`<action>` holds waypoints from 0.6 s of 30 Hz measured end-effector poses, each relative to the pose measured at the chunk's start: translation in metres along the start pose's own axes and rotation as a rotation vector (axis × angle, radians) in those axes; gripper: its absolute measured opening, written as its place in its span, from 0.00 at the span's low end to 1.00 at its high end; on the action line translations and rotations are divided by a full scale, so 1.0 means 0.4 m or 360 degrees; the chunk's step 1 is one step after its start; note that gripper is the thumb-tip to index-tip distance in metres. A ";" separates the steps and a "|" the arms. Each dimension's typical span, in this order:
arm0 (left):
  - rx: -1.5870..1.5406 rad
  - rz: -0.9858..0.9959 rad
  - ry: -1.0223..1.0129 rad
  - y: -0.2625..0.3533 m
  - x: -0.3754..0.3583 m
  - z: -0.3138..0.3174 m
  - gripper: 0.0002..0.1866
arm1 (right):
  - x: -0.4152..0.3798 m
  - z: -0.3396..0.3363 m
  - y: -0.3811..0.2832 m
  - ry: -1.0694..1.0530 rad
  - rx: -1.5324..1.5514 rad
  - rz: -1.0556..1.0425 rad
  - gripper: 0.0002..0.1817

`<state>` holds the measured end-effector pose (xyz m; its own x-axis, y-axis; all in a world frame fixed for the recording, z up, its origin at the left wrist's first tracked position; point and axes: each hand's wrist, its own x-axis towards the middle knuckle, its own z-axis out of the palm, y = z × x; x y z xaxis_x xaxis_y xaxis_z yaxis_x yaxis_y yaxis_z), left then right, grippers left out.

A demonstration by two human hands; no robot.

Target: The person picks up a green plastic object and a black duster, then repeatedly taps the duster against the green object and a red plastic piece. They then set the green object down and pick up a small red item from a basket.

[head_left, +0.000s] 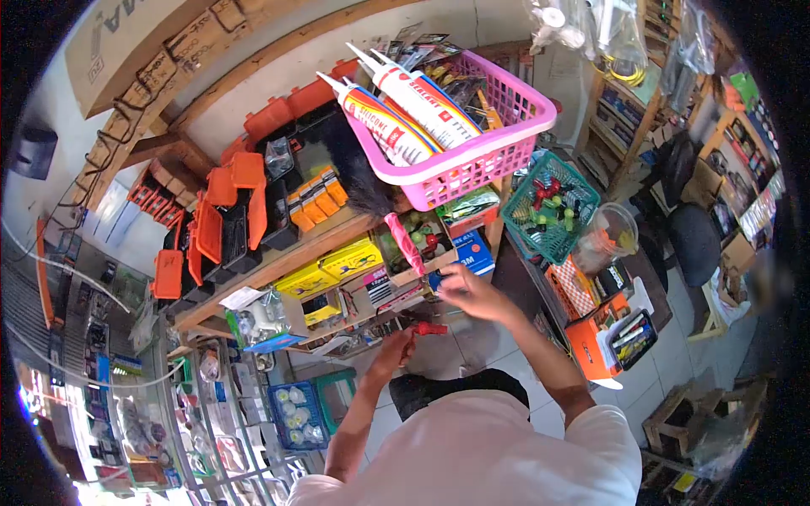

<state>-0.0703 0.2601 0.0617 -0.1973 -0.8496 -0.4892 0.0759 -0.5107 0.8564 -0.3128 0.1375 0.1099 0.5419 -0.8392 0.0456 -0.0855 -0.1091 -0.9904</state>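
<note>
A small red object [430, 328] is held in my left hand [395, 352], low in front of the shelf. My right hand [472, 293] is raised to the right of it, fingers apart and holding nothing, close to the pink handle [404, 244] of a black duster [359, 173]. The duster hangs down beside a pink basket [472, 162] on the shelf top. White tubes of sealant [432, 105] and silicone [384, 125] lean in that basket. Below the handle is a blue box [475, 253].
Orange and black bins [221, 228] line the wooden shelf at left, with yellow boxes [350, 260] beneath. At right are a green basket [553, 228], a clear tub [609, 232] and an orange box [591, 346]. A blue crate [297, 415] stands at lower left.
</note>
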 end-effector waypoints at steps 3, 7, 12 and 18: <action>-0.0164 0.0016 0.0253 0.015 -0.043 -0.009 0.18 | 0.108 -0.006 -0.131 0.0029 0.0443 0.0148 0.32; -0.0156 0.0263 0.0495 0.036 -0.059 -0.038 0.18 | 0.203 -0.004 -0.244 -0.0240 0.1134 0.0430 0.28; -0.0095 0.0392 0.0712 0.065 -0.060 -0.044 0.19 | 0.229 0.020 -0.248 -0.0428 0.1515 0.0398 0.17; -0.0155 0.0553 0.0958 0.105 -0.088 -0.055 0.19 | 0.019 0.038 -0.224 -0.0617 0.1566 0.0418 0.28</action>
<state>-0.0386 0.2658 0.1113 0.4278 -0.8765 -0.2207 0.1294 -0.1822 0.9747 -0.2880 0.1490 0.1972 0.8460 -0.5302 -0.0562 0.3761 0.6681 -0.6420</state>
